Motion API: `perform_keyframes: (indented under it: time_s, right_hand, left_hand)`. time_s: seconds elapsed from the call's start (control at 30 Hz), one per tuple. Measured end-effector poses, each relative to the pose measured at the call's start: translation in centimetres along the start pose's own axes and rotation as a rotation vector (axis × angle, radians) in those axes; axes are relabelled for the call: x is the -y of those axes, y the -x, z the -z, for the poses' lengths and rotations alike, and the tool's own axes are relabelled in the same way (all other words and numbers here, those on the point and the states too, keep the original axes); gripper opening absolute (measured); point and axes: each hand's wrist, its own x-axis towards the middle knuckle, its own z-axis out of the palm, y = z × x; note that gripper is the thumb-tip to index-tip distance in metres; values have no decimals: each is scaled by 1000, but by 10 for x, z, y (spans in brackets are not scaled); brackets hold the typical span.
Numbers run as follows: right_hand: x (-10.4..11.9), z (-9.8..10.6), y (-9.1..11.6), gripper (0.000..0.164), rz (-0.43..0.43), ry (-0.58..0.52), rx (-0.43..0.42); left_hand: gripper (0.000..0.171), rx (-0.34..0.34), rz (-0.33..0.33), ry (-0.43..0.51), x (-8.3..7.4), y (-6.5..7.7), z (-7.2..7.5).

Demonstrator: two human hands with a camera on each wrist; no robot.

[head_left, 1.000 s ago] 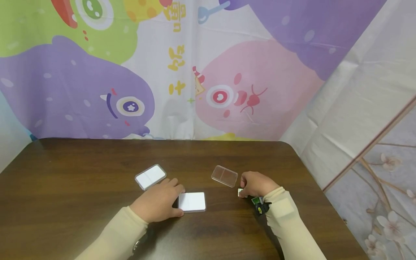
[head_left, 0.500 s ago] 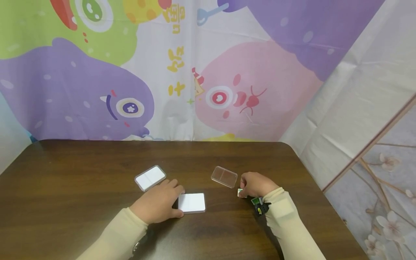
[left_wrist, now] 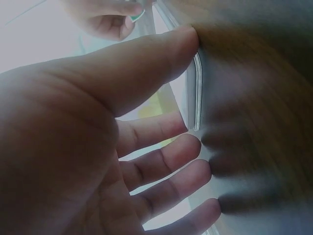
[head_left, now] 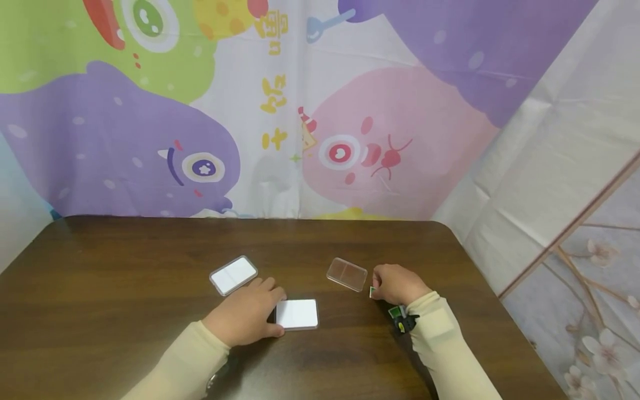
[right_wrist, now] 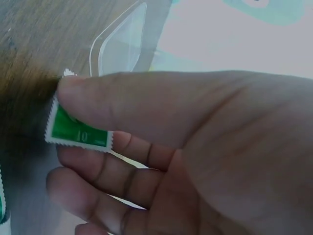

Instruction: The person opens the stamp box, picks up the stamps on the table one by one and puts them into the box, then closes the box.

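Note:
My left hand (head_left: pixel 247 314) holds a clear case with a white insert (head_left: pixel 298 314) flat on the table, thumb at its near edge and index finger at its far edge. In the left wrist view, the case's rim (left_wrist: pixel 197 93) shows between thumb and index finger. At the right, my right hand (head_left: pixel 400 284) pinches a small green stamp (right_wrist: pixel 80 132) with perforated white borders between thumb and fingers. The stamp's edge (head_left: pixel 372 292) peeks out in the head view. Another green stamp (head_left: pixel 395 312) lies beside the right wrist, partly hidden by the wrist camera.
Behind the left hand lies a second clear case with a white insert (head_left: pixel 233 275). A transparent case piece (head_left: pixel 346 274) lies just left of the right hand. The brown table (head_left: pixel 150 244) meets a cartoon-printed curtain (head_left: pixel 270 183) at the back.
The stamp in my right hand has tipped up from nearly flat, and less of it shows in the head view. My left hand and the cases stay put.

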Motion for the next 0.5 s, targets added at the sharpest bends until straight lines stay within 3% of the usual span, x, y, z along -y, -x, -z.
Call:
perform_keyframes:
  time_s: [0.23, 0.5]
  right_hand:
    - [-1, 2, -2, 16, 47, 50, -94]
    - [2, 6, -3, 11, 78, 28, -182]
  left_hand:
    - [52, 7, 4, 1, 0, 0, -2]
    - [53, 16, 14, 13, 1, -1, -1]
